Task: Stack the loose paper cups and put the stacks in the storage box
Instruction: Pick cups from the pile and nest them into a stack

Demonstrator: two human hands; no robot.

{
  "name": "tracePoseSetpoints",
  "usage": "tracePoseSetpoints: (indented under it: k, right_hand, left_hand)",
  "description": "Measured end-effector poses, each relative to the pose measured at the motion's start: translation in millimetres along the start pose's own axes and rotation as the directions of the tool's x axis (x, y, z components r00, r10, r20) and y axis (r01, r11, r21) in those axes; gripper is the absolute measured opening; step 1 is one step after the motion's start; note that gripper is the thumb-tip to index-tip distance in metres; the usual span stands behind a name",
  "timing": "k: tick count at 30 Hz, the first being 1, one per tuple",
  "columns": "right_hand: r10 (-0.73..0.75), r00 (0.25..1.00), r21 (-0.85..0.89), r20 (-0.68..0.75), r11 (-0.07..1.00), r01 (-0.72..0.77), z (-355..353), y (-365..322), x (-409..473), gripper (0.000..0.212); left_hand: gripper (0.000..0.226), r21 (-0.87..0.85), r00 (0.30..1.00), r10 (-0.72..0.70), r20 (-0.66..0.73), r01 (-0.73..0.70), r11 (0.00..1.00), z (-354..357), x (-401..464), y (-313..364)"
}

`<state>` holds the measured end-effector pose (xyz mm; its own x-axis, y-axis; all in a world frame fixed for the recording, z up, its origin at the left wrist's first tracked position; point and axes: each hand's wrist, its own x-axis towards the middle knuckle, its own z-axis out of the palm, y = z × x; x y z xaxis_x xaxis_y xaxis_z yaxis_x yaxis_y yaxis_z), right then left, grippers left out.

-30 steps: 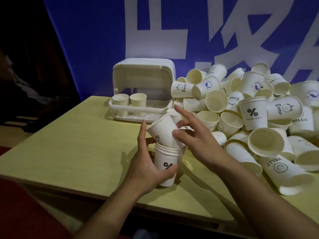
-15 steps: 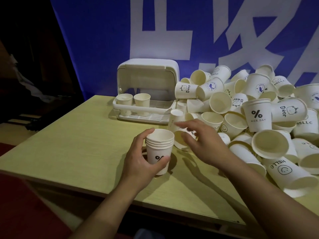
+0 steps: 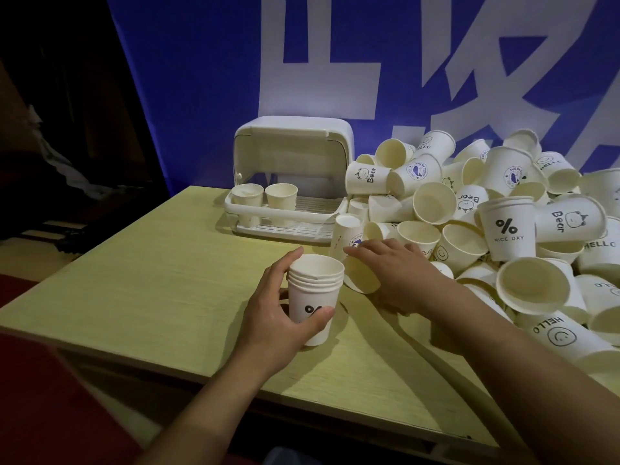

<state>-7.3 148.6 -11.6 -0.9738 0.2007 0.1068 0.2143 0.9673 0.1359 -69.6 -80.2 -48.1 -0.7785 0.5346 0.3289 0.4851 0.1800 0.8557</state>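
My left hand [image 3: 275, 317] grips an upright stack of white paper cups [image 3: 315, 290] with a "%" print, standing on the yellow table [image 3: 151, 280]. My right hand [image 3: 399, 273] lies palm down over a cup on its side [image 3: 360, 275] at the near edge of the big heap of loose printed cups [image 3: 486, 223]; its fingers touch the cup but have not closed around it. An overturned cup [image 3: 347, 234] stands just beyond the fingertips. The white storage box [image 3: 292, 182] stands open at the back, with two cup stacks [image 3: 265, 198] inside it.
A blue banner with large white characters [image 3: 335, 78] hangs behind the table. The cup heap covers the right half of the table and reaches its right edge. The table's near edge runs below my forearms. Dark floor lies to the left.
My right hand pushed a tilted cup down into the stack, let it go, and moved right and forward onto a lying cup. My left hand kept holding the stack.
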Motion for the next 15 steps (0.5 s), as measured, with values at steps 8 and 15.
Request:
tracePoseSetpoints:
  k: [8, 15]
  right_hand:
    - [0.078, 0.97, 0.37, -0.229, 0.929, 0.012, -13.1, 6.5, -5.0, 0.09]
    - [0.326, 0.852, 0.783, -0.41, 0.605, 0.146, -36.6, 7.6, -29.7, 0.063]
  left_hand:
    - [0.097, 0.034, 0.998, 0.043, 0.034, -0.044, 0.998, -2.0, -1.1, 0.1]
    - [0.121, 0.139, 0.991, 0.109, 0.081, -0.119, 0.983, 7.4, 1.7, 8.1]
